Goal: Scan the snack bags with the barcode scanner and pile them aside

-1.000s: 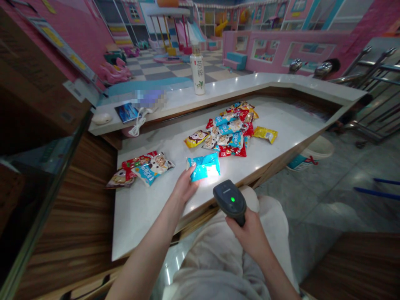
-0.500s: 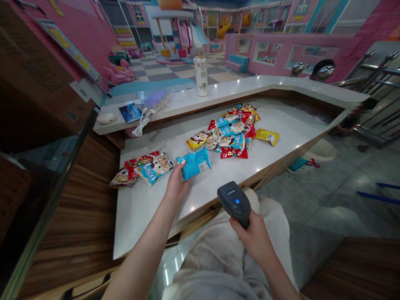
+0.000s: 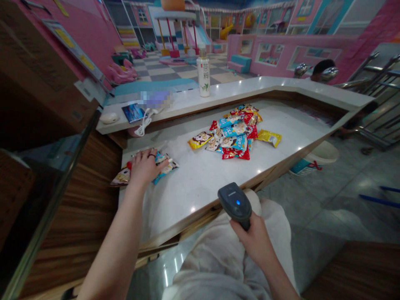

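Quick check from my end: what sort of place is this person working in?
Probably the service counter of an indoor children's play centre: a playground slide and checkered floor lie beyond the white counter, which holds snack packets, and the right hand grips a handheld barcode scanner.

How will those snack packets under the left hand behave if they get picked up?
Probably light and floppy: the snack packets under the left hand look like thin, creased film lying flat. Their glossy wrappers may slide easily on the smooth counter. Being flat, they seem unlikely to roll.
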A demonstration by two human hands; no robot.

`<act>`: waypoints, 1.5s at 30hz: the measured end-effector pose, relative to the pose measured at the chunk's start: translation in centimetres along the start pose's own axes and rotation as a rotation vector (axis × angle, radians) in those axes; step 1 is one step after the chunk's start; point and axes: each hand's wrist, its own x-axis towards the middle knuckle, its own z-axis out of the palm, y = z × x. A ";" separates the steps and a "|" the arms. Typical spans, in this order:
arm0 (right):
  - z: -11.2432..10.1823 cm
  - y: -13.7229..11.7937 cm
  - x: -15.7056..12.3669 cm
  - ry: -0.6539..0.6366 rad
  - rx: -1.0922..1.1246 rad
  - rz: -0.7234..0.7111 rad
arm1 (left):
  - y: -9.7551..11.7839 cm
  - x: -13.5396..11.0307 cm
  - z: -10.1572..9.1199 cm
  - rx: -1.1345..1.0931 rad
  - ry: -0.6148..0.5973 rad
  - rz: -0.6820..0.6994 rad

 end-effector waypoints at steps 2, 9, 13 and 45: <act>0.0 0.1 0.0 -0.003 -0.006 0.008 | 1.2 0.4 0.5 -0.004 0.073 -0.007; 0.1 -0.1 0.1 0.008 -0.033 0.016 | 10.0 3.2 4.5 -0.372 -0.005 0.222; -0.1 -0.3 0.0 0.017 -0.027 0.007 | 12.9 5.9 8.0 -0.413 -0.047 0.216; 0.0 -0.3 -0.2 0.036 0.010 -0.006 | 15.3 -6.7 5.1 -1.859 -0.417 -0.622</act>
